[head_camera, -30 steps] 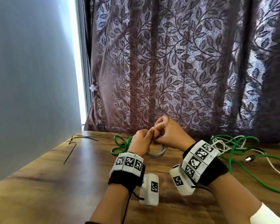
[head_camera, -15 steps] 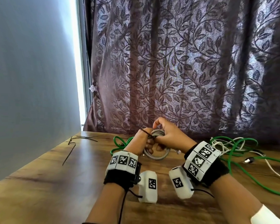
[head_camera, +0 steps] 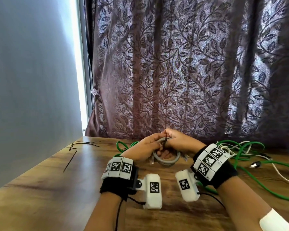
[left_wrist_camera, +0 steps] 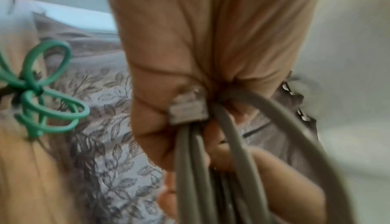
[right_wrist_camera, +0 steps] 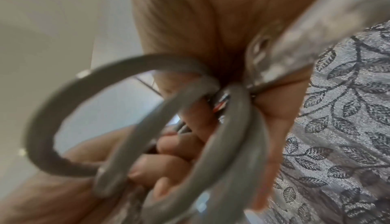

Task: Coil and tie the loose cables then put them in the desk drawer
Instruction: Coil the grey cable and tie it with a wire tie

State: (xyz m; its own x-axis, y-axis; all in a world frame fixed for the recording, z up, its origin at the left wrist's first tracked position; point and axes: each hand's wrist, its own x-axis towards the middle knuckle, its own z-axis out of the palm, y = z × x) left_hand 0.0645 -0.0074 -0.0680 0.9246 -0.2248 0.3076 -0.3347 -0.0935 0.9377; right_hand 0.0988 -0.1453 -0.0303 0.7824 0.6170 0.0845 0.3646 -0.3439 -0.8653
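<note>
Item: coiled grey rubber-sheathed cable [head_camera: 165, 161], now lifted upright; my left hand [head_camera: 144, 147] grips it, my right hand [head_camera: 178, 142] pinches thin black zip tie [head_camera: 165, 139]. Tying underway.

Grey cable [head_camera: 167, 161]; seemingly black tie [head_camera: 165, 141].

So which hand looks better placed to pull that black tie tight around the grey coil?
Probably the right hand: it pinches the black tie standing up from the grey coil, while the left hand grips the coil's loops, steadying them.
</note>
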